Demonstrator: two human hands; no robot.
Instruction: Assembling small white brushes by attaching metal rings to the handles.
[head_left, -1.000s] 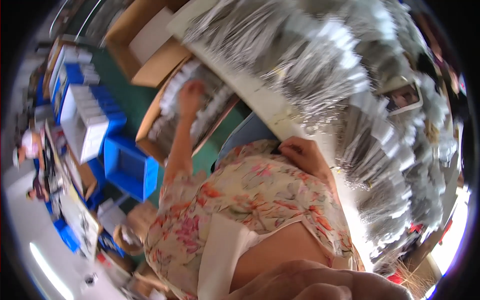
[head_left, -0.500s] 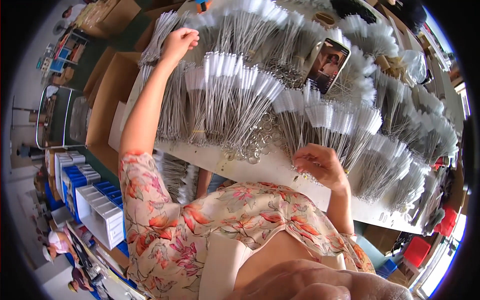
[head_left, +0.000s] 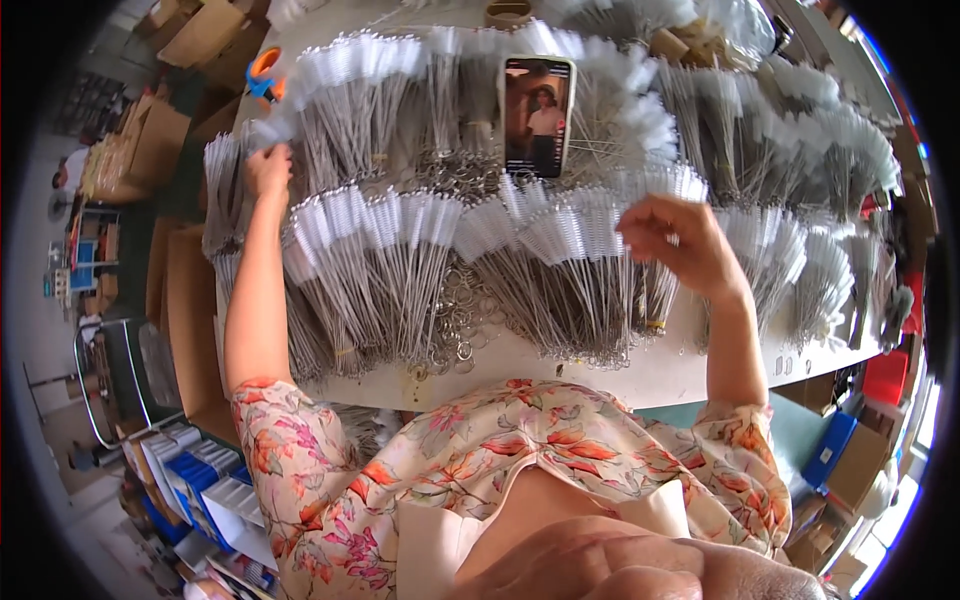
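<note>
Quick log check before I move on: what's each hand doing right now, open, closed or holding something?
Left hand: fingers curled beside wire-handled brushes; grip cannot be told.
Right hand: partly open, nothing visibly held.

Right under the right fingers [head_left: 640, 222] it's frosty white bristle all the way, the brush heads [head_left: 590, 235] looking rough and fuzzy, dropping into bare wire stems [head_left: 575, 305] with a steely shine! Down and left of those fingers, polished metal rings [head_left: 463, 350] glint against a smooth, pale bench [head_left: 510, 362], while up and left the phone [head_left: 538, 118] flashes a glossy, glassy screen. Just above the left fingers [head_left: 272, 160], smooth orange-and-blue plastic on a small tool [head_left: 265, 75]; down and left of them, matt brown cardboard on the box [head_left: 195, 330].
</note>
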